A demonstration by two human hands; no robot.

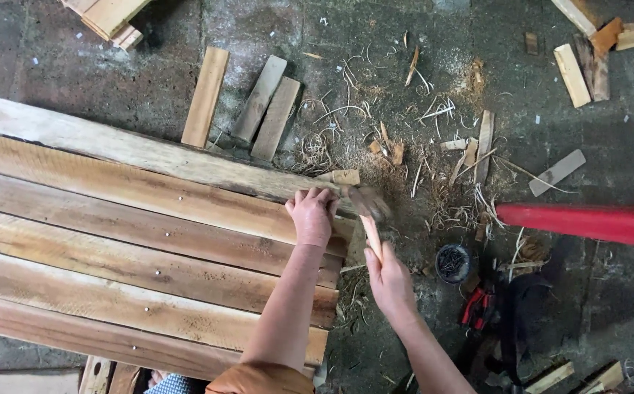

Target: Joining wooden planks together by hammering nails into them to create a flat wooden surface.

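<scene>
Several long wooden planks (134, 241) lie side by side on the concrete floor as one panel, with nail heads showing in a row. My left hand (311, 215) presses on the right end of the upper planks, fingers curled at the edge. My right hand (388, 281) grips the wooden handle of a hammer (369, 211), whose blurred head is just right of my left hand's fingers. A small wood block (345, 176) lies at the plank end, next to the hammer head.
Short offcuts (266, 108) and a slat (205, 96) lie beyond the panel. Shavings and sawdust (434, 168) cover the floor at centre. A small dark round tin (453, 263), red-handled pliers (477, 306), a red bar (587, 222) and more scraps (580, 62) are at right.
</scene>
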